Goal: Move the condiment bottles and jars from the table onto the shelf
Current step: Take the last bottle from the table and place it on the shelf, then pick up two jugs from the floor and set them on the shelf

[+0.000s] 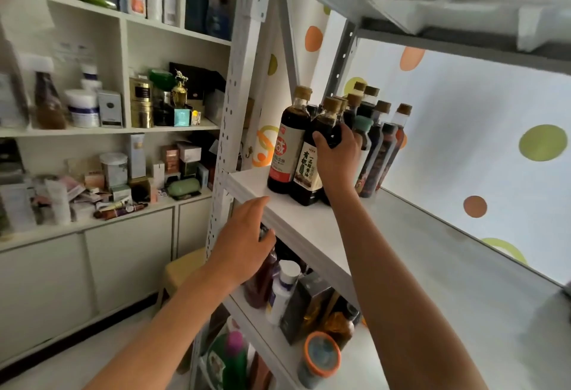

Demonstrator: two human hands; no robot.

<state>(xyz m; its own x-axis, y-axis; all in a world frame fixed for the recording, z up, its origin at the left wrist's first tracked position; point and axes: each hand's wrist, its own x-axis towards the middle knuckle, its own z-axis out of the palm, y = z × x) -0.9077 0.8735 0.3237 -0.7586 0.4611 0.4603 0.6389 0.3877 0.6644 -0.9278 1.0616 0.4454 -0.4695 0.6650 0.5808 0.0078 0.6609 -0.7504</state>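
Bottle (312, 161) stands on the shelf (309, 222) near its front edge, beside the red-label bottle (285, 145), with our right hand (335, 157) wrapped tight around its shoulder. Our left hand (244, 244) rests spread on the shelf edge, holding nothing. We think a nudge forward could tip it off, or knock the packed row behind.

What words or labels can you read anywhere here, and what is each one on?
"有机": cream label of the dark bottle that the right hand grips.
"咸": red and cream label of the neighbouring bottle.
Smaller print on both, and all packaging on the left shelves: too blurred to read.
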